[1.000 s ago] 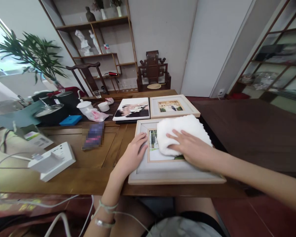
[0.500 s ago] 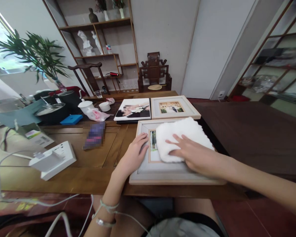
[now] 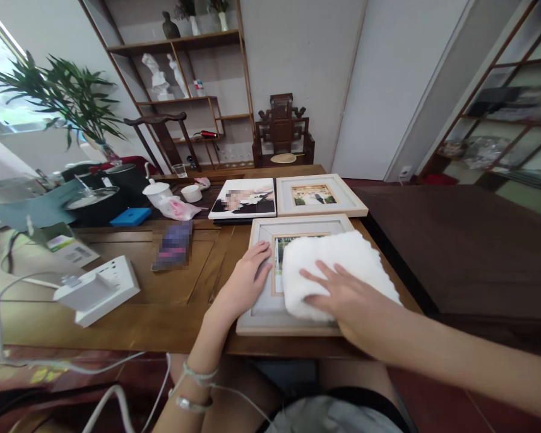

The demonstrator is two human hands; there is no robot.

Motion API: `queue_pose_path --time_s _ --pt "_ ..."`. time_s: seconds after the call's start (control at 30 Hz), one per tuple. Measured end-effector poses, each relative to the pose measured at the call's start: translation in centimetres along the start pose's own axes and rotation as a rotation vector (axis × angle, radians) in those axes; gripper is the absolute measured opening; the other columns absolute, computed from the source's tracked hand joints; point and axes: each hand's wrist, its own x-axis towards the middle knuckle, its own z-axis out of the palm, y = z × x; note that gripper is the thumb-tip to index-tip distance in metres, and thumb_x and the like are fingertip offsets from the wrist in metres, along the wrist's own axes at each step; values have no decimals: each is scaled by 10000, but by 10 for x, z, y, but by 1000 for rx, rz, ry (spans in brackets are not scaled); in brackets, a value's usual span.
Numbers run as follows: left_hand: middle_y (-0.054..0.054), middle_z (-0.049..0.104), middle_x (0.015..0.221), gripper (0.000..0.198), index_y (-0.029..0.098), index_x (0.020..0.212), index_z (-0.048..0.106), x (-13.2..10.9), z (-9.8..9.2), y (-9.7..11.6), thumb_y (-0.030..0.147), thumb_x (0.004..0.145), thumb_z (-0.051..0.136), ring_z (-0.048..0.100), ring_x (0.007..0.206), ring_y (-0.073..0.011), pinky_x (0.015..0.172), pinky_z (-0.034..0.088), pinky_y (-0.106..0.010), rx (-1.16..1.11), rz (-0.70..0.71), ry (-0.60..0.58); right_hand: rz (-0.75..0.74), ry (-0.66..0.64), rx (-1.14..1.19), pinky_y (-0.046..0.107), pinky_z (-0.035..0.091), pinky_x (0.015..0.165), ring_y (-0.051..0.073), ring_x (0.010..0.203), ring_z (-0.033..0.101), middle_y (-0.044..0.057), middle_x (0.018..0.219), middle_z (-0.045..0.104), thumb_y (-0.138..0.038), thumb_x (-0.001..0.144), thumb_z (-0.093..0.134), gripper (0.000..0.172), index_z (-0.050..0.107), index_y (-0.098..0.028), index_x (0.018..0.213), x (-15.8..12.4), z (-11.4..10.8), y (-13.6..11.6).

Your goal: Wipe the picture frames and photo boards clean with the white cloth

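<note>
A framed picture (image 3: 264, 310) with a pale wooden edge lies flat at the table's front edge. My left hand (image 3: 247, 276) rests on the frame's left side with its fingers stretched out. Spread over a fluffy white cloth (image 3: 342, 252), my right hand (image 3: 338, 291) presses it flat against the picture. The cloth hides most of the picture's middle and right part. Just behind lie a second framed picture (image 3: 313, 195) and a photo panel (image 3: 243, 198) of people in dark and white clothes.
A white power strip (image 3: 110, 288) with a plugged-in adapter and cables lies at the left. Behind it are an open small box (image 3: 67, 243), a blue box (image 3: 130, 216), a white teapot (image 3: 157, 193) and a dark pot (image 3: 94, 204). A brown surface (image 3: 469, 240) adjoins on the right.
My right hand and the white cloth have slid a little toward me over the frame, baring more of its far edge. My left hand has stayed in place.
</note>
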Motion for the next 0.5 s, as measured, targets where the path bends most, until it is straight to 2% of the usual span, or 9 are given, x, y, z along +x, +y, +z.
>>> queue_pose_path --time_s 0.17,0.27,0.37,0.5 --pt "-129 501 1309 332 111 1140 566 0 -1 1 230 875 405 400 1264 -214 1065 322 -403 -5 -8 -9 42 224 -140 527 242 1021 311 1325 191 88 1441 303 69 642 371 691 473 -205 1268 49 0 61" --pt "-135 503 1305 335 105 1140 565 0 -1 1 231 873 406 405 1261 -215 1066 320 -404 -5 -14 -8 70 293 -239 537 245 1007 334 1319 189 100 1435 312 75 677 345 662 459 -173 1280 71 -4 82" --pt "-130 508 1302 331 120 1141 565 0 -1 0 234 871 410 411 1256 -221 1060 326 -421 -6 -9 2 40 244 -275 568 213 1001 356 1316 172 119 1416 342 79 679 349 633 493 -147 1252 80 -6 83" --pt "-122 509 1302 323 141 1131 573 0 0 -1 243 869 415 413 1255 -227 1054 332 -432 -19 -1 14 -79 115 -160 566 234 990 343 1312 195 134 1411 346 67 652 384 643 504 -158 1242 62 -7 56"
